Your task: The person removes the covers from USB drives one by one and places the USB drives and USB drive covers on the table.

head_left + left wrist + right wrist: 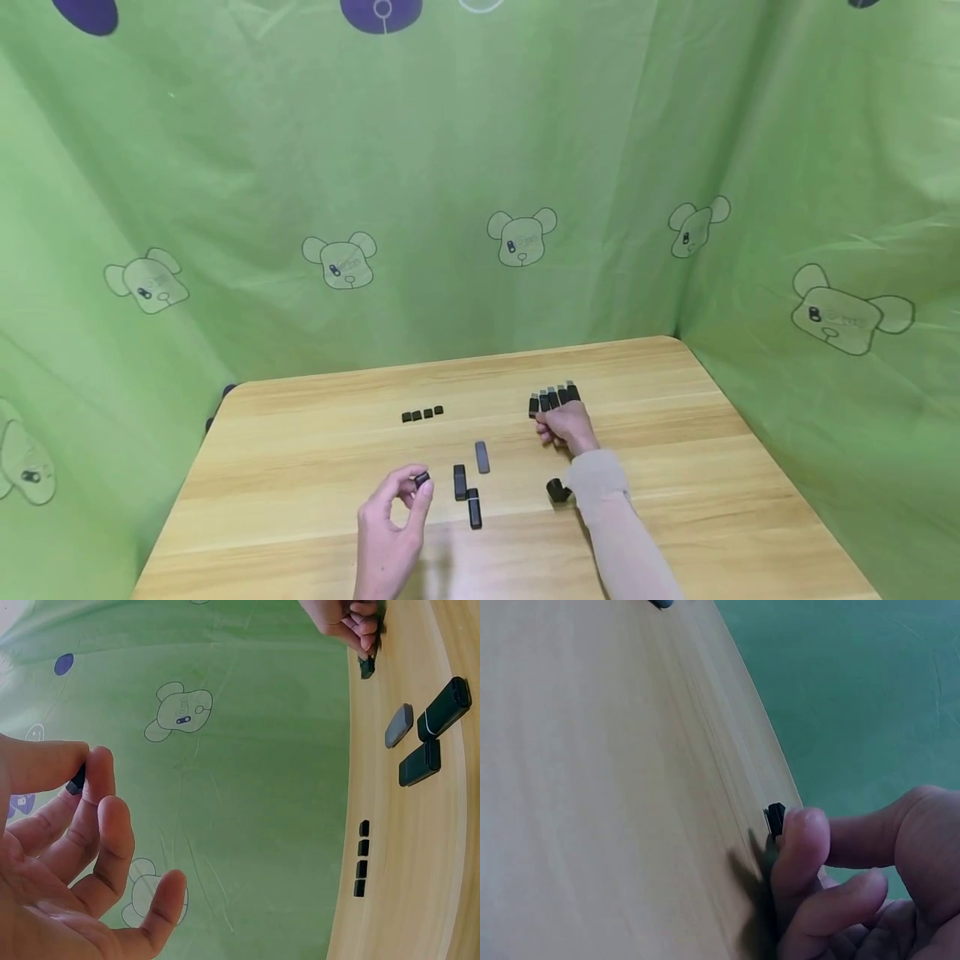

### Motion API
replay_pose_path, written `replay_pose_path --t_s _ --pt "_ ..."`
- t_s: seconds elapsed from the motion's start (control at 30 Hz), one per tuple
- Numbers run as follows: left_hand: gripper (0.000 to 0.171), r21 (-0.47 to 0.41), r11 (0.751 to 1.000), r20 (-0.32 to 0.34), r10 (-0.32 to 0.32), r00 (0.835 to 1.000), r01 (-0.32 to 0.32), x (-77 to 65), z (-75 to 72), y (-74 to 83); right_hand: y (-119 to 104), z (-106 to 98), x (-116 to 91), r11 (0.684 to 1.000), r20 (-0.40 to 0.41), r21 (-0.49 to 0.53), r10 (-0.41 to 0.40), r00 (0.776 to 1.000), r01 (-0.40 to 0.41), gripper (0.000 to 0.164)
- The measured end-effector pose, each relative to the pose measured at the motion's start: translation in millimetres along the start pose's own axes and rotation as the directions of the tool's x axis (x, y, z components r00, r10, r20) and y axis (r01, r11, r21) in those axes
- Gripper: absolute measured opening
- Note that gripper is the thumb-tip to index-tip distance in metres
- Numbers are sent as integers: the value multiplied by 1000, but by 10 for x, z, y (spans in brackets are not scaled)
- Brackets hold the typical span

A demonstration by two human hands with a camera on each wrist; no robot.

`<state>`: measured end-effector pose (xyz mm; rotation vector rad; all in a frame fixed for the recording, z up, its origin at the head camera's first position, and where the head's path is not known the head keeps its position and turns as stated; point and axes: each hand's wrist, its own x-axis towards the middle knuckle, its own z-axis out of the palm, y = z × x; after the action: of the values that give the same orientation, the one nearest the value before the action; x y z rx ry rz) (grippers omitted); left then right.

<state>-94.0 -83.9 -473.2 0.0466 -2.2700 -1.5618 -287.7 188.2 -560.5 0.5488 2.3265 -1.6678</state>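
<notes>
My left hand (392, 529) is raised over the front of the table and pinches a small black cap (422, 480) between thumb and index finger. In the left wrist view that cap (77, 780) is partly hidden by the fingertips. At the back right, my right hand (567, 427) pinches the near end of the leftmost black USB flash drive (533, 406) in a row of several. Their metal plugs point away from me. The right wrist view shows only a dark end of the drive (777, 817) past the fingertips.
Several small black caps (428, 413) lie in a row at the back left. Mid-table are two capped black USB flash drives (460, 483) and a grey flat stick (482, 457). A black piece (557, 490) sits by the right sleeve. Green curtains (450, 317) surround the wooden table (300, 467).
</notes>
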Motion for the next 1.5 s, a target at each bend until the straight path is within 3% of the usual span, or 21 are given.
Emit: replay_pose_path --t_s 0.1,0.17,0.33,0.5,0.67,0.87,1.13,1.3,1.4,1.5 --pt "18 3 1000 0 8 1000 -8 -10 -1 5 -18 29 -80 994 -23 -98 -53 998 51 21" --pt "18 11 1000 -5 19 1000 -19 -14 -1 3 -54 55 -154 971 -33 -215 -111 993 101 22" --pt "18 34 998 -14 61 998 -60 0 6 -13 -164 107 -286 837 2 -507 -235 972 204 34" --pt "19 36 995 -9 94 996 -94 10 21 -28 -193 122 -312 702 83 -676 -231 969 225 50" --pt "18 34 995 0 96 995 -96 9 29 -43 -144 118 -309 577 142 -769 -266 954 275 49" --pt "19 44 996 11 83 997 -83 26 35 -61 -165 28 -331 473 200 -820 -291 935 323 45" --pt "20 65 996 38 64 997 -66 63 29 -76 -193 -97 -321 401 250 -837 -327 912 373 44" --pt "22 79 997 56 22 998 -26 63 18 -78 -175 -137 -291 372 266 -844 -335 904 386 44" --pt "21 81 997 67 -1 998 -5 58 9 -80 -171 -147 -284 389 257 -834 -352 900 390 45" --pt "19 79 997 96 -7 995 -1 56 -5 -83 -193 -151 -310 416 217 -816 -424 879 402 45"
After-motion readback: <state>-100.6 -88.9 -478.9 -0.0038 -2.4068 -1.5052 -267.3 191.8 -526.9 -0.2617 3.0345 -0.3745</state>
